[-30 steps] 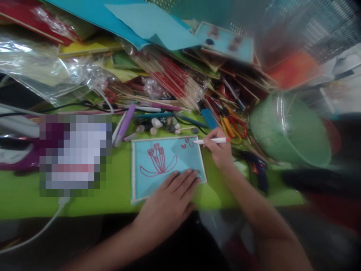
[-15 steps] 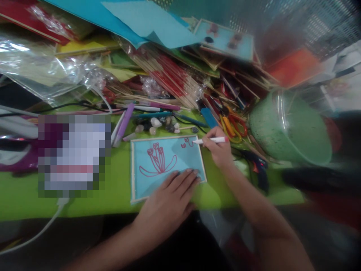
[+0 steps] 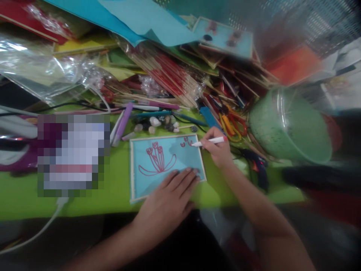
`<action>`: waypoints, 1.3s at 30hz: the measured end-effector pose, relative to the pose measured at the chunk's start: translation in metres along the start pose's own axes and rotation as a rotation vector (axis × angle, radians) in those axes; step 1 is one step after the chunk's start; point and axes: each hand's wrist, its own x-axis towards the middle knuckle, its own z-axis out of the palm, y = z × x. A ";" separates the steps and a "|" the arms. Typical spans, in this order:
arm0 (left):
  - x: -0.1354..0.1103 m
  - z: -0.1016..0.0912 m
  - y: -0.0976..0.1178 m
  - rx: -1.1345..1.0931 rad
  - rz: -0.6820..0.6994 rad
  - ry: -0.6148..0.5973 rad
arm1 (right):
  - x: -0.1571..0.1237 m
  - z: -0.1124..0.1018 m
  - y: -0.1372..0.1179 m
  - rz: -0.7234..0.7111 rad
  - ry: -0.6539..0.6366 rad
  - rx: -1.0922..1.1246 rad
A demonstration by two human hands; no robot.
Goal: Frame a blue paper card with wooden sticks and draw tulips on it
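A light-blue board (image 3: pixel 152 186) with a pale wooden frame lies on the green table cover. Red outlines of tulips with long leaves (image 3: pixel 158 160) mark its left half, and small red flower shapes (image 3: pixel 184 141) sit near the top right corner. My left hand (image 3: pixel 172 192) lies flat across the board's lower right edge, fingers stretched out, holding nothing. In my right hand (image 3: pixel 217 148) is a white marker (image 3: pixel 210 141) with a red end, pinched between thumb and fingers. Its tip meets the board at the rightmost small shape.
Pebbles (image 3: pixel 154 121) and markers (image 3: pixel 123 124) lie just behind the board. Orange-handled scissors (image 3: pixel 232 126), a glue gun (image 3: pixel 258 165) and a green bucket (image 3: pixel 287 128) stand to the right. A blurred-out device (image 3: pixel 75 150) with a white cable (image 3: pixel 47 227) lies left. Sticks and paper crowd the back.
The marker tip has shifted slightly down and left, and the rightmost small red shape has gained a bit more line. My left hand stays on the board.
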 end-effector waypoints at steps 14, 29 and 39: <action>0.000 0.001 0.000 -0.011 0.000 0.005 | 0.001 0.002 0.002 -0.001 0.021 0.036; 0.000 0.001 0.000 -0.019 -0.007 0.007 | 0.002 0.000 0.002 -0.020 -0.003 -0.030; 0.001 -0.001 0.000 0.010 -0.004 0.013 | 0.002 0.000 0.004 -0.021 0.044 0.066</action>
